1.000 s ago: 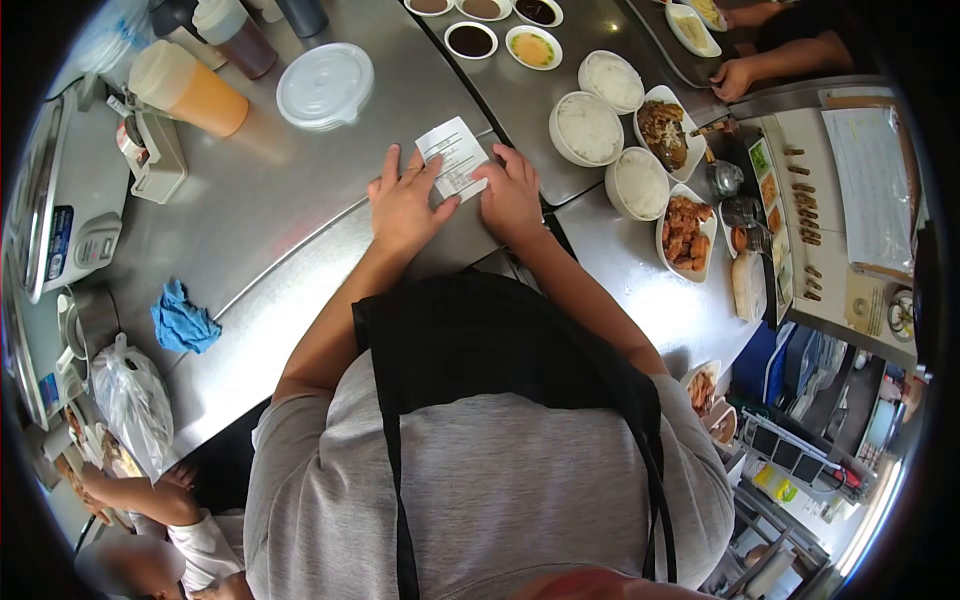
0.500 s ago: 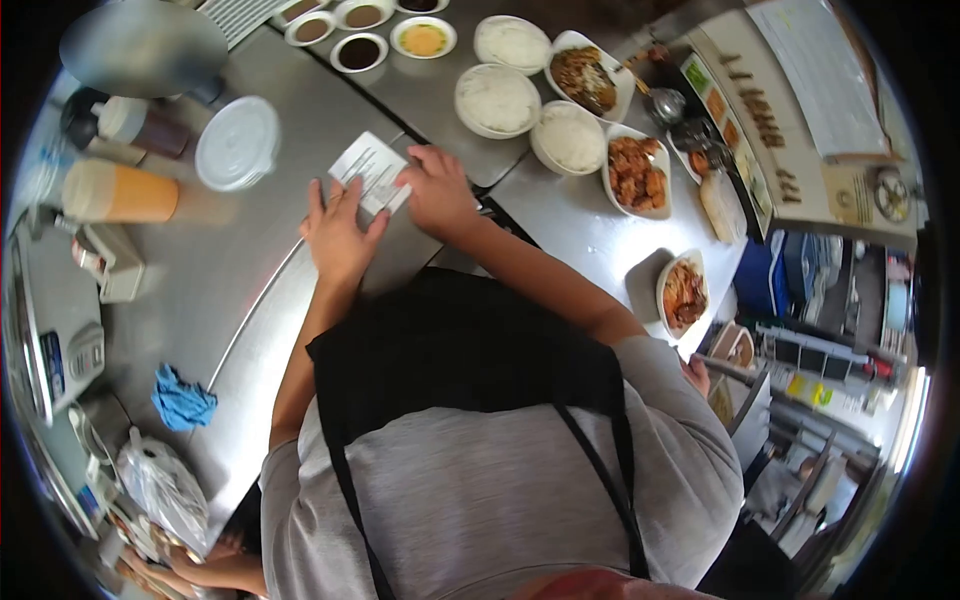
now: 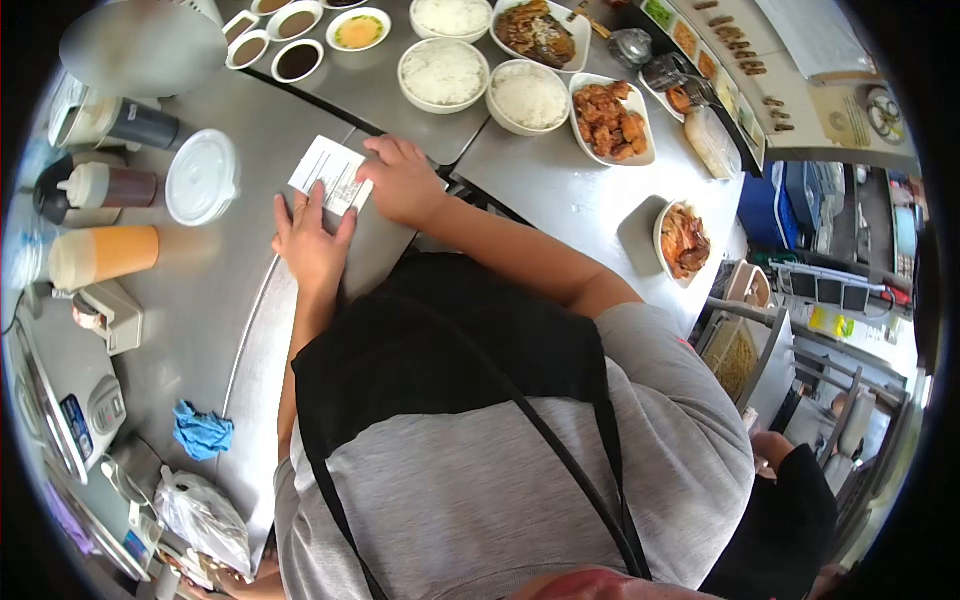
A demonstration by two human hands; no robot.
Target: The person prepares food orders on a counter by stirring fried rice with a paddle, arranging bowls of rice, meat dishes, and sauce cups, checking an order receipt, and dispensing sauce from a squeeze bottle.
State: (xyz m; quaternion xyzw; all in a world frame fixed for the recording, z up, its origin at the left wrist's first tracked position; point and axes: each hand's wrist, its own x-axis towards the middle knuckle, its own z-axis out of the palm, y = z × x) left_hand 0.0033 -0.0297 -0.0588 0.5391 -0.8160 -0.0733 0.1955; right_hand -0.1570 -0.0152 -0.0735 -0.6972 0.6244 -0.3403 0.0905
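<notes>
A small white printed paper slip [image 3: 323, 165] lies on the steel counter in front of me. My left hand [image 3: 312, 242] rests on its lower part, fingers spread and held flat. At the slip's right edge is my right hand [image 3: 408, 182], its fingers bent together and the thumb side against the paper; it appears to grip that edge. Left of the slip sits a round white-lidded tub [image 3: 202, 178]. Beyond my right hand stand bowls of white rice [image 3: 443, 75] and a white dish of fried chicken pieces [image 3: 610, 120].
Sauce bottles, including an orange one [image 3: 105, 256], line the left side. Small sauce cups [image 3: 298, 62] stand at the back. A blue cloth [image 3: 203, 430] and a plastic bag [image 3: 203, 515] lie at lower left. A bowl of food [image 3: 684, 240] sits right; another person's dark sleeve [image 3: 785, 520] shows behind.
The view has shifted, so the counter items sit differently in frame. Both hands remain at the slip, with the right hand still at its right edge. The other person's sleeve has come into view.
</notes>
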